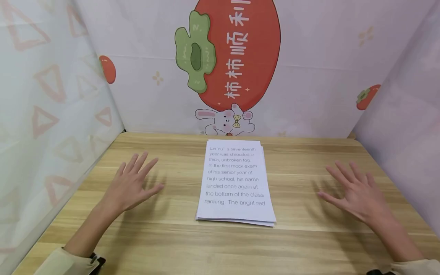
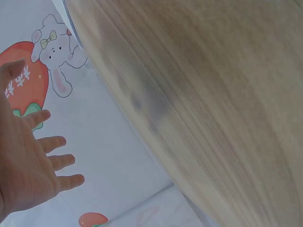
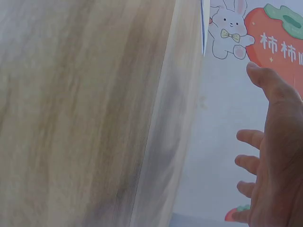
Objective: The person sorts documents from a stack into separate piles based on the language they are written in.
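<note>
A small stack of white paper sheets (image 1: 233,181), printed with large English text, lies in the middle of the wooden table (image 1: 172,244). The sheets under the top one peek out at the right and lower edges. To the left of the stack, my left hand (image 1: 132,185) hovers over the tabletop with fingers spread, holding nothing. My right hand (image 1: 359,194) is held the same way on the right side, its fingers apart and its shadow on the wood. Both wrist views show the hands, left (image 2: 28,161) and right (image 3: 279,151), raised off the surface.
A white cloth backdrop (image 1: 144,103) with a big red persimmon, Chinese characters and a cartoon rabbit (image 1: 225,121) rises behind the table's far edge. Patterned cloth walls stand along the left side (image 1: 51,114) and the right side (image 1: 405,126).
</note>
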### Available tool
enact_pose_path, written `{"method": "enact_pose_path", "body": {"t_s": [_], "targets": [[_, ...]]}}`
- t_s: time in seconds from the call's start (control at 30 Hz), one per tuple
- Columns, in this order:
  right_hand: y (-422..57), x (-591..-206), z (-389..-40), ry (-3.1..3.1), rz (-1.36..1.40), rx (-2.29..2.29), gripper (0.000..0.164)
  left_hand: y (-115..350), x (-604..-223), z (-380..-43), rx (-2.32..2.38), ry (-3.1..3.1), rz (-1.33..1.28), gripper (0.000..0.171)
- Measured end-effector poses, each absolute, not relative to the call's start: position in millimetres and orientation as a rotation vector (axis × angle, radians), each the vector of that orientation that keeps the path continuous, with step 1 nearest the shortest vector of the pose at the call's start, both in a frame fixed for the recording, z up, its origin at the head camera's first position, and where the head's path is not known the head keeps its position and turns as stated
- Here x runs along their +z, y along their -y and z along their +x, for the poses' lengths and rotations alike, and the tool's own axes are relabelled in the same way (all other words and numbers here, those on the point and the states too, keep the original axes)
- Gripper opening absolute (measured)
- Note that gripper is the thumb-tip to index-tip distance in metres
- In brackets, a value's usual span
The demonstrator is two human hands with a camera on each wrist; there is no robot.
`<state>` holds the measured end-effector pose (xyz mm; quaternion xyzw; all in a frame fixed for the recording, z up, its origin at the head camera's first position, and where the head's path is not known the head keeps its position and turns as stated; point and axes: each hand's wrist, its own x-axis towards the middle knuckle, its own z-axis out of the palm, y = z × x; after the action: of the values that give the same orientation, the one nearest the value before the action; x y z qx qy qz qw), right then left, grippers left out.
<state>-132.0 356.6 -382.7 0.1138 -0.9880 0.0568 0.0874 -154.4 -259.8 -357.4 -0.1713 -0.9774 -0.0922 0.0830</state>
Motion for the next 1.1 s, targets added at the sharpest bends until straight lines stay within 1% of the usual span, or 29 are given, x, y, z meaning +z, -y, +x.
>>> {"method": "enact_pose_path", "body": {"t_s": [0.77, 1.1], "targets": [[-346.1, -383.7, -137.9, 2.887, 0.405, 0.039, 0.092, 237.9, -357.9, -160.8, -0.182, 2.934, -0.574, 0.082], [-328.9, -381.8, -151.8, 2.937, 0.444, 0.228, 0.083, 221.1, -360.6, -172.8, -0.275, 2.952, -0.656, 0.075]]}}
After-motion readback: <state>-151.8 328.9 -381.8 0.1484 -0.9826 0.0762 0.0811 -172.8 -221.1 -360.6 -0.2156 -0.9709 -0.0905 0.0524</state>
